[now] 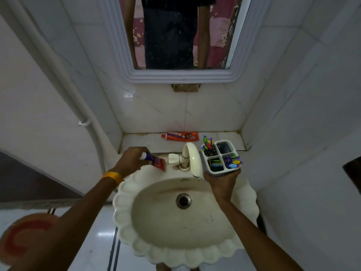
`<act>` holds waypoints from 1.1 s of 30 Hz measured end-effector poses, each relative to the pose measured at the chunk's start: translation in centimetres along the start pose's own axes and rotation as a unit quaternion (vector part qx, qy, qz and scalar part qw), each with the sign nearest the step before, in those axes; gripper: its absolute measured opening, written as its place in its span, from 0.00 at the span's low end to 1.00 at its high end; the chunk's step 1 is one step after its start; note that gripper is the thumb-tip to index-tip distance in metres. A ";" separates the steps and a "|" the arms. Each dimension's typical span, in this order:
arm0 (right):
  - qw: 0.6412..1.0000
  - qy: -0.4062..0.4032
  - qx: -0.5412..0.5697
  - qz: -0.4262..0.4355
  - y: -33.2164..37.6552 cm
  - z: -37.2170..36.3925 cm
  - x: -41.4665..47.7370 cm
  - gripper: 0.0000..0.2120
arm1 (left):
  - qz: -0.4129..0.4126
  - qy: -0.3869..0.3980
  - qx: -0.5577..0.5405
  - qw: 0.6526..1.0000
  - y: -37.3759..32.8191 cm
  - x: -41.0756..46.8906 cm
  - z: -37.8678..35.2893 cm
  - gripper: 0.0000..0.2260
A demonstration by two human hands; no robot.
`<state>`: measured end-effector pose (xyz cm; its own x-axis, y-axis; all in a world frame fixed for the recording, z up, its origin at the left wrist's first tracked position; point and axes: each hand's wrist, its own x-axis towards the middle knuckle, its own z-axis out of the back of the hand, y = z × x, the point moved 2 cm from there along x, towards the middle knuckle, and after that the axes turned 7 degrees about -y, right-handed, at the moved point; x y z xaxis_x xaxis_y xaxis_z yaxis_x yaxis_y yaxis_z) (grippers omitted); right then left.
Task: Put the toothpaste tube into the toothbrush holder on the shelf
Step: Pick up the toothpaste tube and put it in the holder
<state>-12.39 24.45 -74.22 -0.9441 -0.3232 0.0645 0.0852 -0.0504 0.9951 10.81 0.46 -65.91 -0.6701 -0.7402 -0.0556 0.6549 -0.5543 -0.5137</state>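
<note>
Over a sink (125, 194), the left hand (130, 160) grips a red toothpaste tube (155, 160) left of the tap (190, 159), while the right hand (222, 181) grasps the four-compartment toothbrush holder (221, 157) from beneath, seemingly steadying it to receive the tube.

Toothpaste tubes: two are counted, a red tube (155, 160) gripped in the left hand (131, 160) and an orange tube (180, 136) laid on the shelf (140, 142). Toothbrush holder (220, 158): one, of four compartments, carried by the right hand (221, 181). Hands: two. Basin (125, 212): one. Tap (190, 159): one. Mirror (117, 36): one. Wristband (113, 177): one. Brushes in the holder could not be counted.
</note>
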 end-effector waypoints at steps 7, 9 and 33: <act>0.999 -0.003 -0.031 0.011 -1.0 0.1 0.4 0.57 | -0.114 -0.115 -0.007 0.987 -6.5 1.8 8.6 0.16; 0.999 -0.005 -0.031 0.011 -0.8 0.1 0.3 0.55 | -0.146 -0.120 -0.026 0.982 -9.5 2.8 9.6 0.15; 1.000 -0.020 -0.018 0.010 -1.3 -0.1 0.4 0.57 | -0.330 0.128 0.129 0.926 -24.3 9.6 -4.9 0.12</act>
<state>-12.88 24.24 -75.53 -0.9539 -0.2866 0.0885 0.1154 -0.0783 0.9902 -13.27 8.72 -58.19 -0.9935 -0.1120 -0.0205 0.1132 -0.9506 -0.2890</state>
